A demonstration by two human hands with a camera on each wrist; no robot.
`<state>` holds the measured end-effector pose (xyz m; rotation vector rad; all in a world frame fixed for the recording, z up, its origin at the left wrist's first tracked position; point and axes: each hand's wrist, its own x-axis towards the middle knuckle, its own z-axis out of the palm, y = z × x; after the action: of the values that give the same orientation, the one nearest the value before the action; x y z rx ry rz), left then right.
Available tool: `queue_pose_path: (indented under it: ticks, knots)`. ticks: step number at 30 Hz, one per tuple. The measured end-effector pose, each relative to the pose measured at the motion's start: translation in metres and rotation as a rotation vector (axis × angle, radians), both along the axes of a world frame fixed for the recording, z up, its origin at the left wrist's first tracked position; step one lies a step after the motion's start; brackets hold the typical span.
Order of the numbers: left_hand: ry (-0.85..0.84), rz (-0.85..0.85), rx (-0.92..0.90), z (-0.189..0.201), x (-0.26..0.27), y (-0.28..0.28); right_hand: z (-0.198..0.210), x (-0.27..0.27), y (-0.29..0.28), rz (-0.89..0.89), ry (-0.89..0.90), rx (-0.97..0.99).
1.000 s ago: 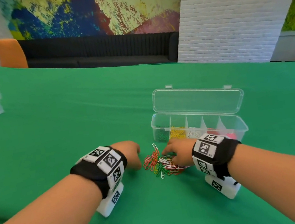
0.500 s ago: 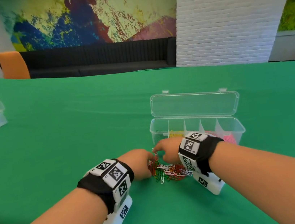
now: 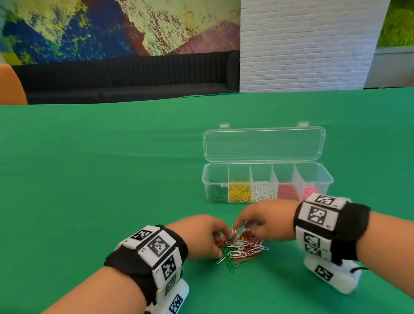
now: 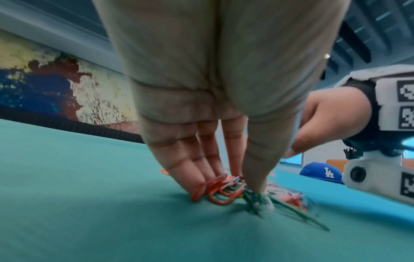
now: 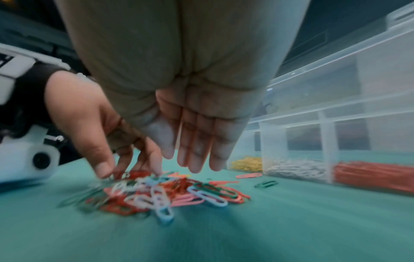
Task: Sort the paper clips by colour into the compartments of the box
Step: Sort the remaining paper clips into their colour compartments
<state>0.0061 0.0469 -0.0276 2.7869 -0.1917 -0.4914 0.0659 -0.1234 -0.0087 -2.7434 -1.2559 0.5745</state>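
The left hand (image 3: 202, 234), fingers extended, is pressed onto the mixed pile of paper clips (image 3: 240, 248) on the green table (image 3: 87, 200); the right hand (image 3: 265, 221) is held loosely spread above it, empty. Picking appears under way; one colour must next be singled out for the box (image 3: 320, 175) beyond.

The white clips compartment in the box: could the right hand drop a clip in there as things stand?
Probably yes: the box's lid stands open, and the right hand is just in front of it, nothing between.
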Motion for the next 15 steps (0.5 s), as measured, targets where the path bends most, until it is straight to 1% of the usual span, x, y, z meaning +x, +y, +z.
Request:
queue_pose_path:
  ticks: [3, 6, 9, 12, 15]
  knots:
    - [-0.039, -0.005, -0.021, 0.001, -0.001, -0.003, 0.007, 0.007, -0.019, -0.121, -0.056, 0.094]
    - [-0.116, 0.003, 0.015, 0.004, -0.001, -0.005, 0.007, 0.011, -0.034, -0.169, -0.135, 0.03]
    - [-0.167, -0.039, 0.032, 0.006, 0.002, -0.012, 0.001, 0.006, -0.038, -0.126, -0.111, -0.023]
    - [-0.139, -0.099, 0.066, 0.005, 0.005, -0.022, -0.005, 0.002, -0.032, -0.091, -0.08, -0.02]
    - [-0.129, -0.123, 0.086, 0.003, 0.009, -0.029, -0.008, 0.004, -0.026, -0.063, -0.091, -0.041]
